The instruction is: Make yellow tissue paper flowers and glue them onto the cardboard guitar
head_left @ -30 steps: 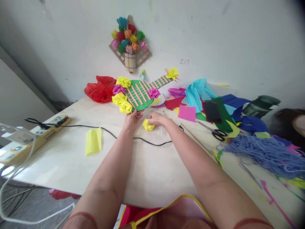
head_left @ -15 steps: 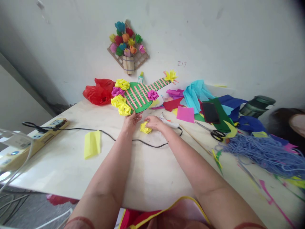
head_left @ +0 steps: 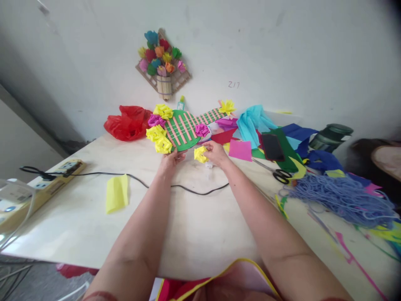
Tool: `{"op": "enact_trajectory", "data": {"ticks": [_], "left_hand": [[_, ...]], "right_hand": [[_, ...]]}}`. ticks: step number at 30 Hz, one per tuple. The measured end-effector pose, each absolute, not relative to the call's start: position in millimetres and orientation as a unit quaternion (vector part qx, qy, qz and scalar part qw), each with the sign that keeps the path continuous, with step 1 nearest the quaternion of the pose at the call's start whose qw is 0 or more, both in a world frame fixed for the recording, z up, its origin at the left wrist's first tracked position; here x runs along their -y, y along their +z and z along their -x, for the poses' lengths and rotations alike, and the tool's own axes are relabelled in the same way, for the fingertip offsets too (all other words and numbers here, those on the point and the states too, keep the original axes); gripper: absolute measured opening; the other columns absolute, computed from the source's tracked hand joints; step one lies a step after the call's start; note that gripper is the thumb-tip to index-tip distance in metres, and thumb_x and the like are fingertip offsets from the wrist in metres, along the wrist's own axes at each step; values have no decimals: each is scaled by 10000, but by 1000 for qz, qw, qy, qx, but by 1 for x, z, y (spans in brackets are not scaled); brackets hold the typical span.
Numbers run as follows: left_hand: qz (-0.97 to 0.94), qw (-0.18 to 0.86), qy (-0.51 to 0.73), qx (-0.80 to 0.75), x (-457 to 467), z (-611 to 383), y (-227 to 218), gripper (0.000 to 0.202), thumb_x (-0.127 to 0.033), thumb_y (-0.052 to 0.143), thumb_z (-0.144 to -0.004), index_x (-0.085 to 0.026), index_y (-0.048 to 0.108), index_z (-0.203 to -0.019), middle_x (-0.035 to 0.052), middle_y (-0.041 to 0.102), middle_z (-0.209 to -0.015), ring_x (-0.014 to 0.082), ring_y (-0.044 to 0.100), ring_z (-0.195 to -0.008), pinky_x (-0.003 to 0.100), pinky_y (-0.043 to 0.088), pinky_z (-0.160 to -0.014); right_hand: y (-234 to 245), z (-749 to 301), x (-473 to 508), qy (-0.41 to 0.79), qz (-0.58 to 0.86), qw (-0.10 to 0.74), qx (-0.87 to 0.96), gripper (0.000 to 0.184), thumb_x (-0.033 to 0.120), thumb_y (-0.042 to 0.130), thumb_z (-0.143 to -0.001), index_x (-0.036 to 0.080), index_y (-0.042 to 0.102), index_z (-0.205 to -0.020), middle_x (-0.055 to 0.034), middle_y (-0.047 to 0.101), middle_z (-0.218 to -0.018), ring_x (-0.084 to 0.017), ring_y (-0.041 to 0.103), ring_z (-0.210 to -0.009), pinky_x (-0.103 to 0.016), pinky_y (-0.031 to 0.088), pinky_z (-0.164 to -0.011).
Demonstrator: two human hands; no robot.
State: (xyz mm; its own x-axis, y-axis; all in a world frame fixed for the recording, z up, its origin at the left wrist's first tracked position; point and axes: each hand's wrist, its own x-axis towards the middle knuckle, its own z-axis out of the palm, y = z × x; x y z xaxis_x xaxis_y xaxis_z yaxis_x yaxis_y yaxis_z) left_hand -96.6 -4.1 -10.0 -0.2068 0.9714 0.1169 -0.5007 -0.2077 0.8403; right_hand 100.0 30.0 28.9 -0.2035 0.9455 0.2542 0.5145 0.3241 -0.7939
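A green guitar-shaped craft piece with pink strips, white strings and yellow and magenta paper flowers leans up over the table. My left hand grips its lower edge, the thumb on the front face. Between the fingertips of my right hand is a loose yellow paper flower, held just right of and below the guitar's body, near the magenta flower. A glue gun lies mostly hidden behind my right hand; its black cord runs left over the table.
A power strip and a folded yellow paper lie on the left. A red plastic bag is behind. To the right are scissors, a phone, coloured paper and tangled blue cord.
My right hand has lifted the yellow flower off the table, up and slightly right towards the guitar. The guitar has tilted a little in my left hand. The view has shifted slightly.
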Motion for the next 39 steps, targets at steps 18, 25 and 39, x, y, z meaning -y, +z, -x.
{"op": "enact_trajectory", "data": {"ticks": [18,25,39], "left_hand": [[-375,539,664,-357,5,96,-11,307,-280,730,-783,-116,620,-1018,105,741,-806,151,674,-613,274,543,-659],[-378,541,663,-353,5,96,-12,374,-264,712,-797,-119,614,-1128,104,747,-816,153,674,-609,272,544,-654],[-380,542,664,-349,6,94,-11,379,-276,731,-791,-117,603,-1111,108,746,-826,150,676,-613,269,549,-655]], "right_hand": [[74,-100,-26,58,498,286,817,498,143,541,-765,175,579,-1260,-93,679,-1157,-263,630,-1069,-394,490,-928],[78,-96,-23,39,503,245,828,531,164,525,-814,200,524,-1344,-87,650,-1247,-272,608,-1119,-419,480,-952],[74,-93,-24,-1,485,248,839,566,91,481,-802,189,518,-1358,-120,534,-1347,-265,571,-1122,-414,499,-926]]}}
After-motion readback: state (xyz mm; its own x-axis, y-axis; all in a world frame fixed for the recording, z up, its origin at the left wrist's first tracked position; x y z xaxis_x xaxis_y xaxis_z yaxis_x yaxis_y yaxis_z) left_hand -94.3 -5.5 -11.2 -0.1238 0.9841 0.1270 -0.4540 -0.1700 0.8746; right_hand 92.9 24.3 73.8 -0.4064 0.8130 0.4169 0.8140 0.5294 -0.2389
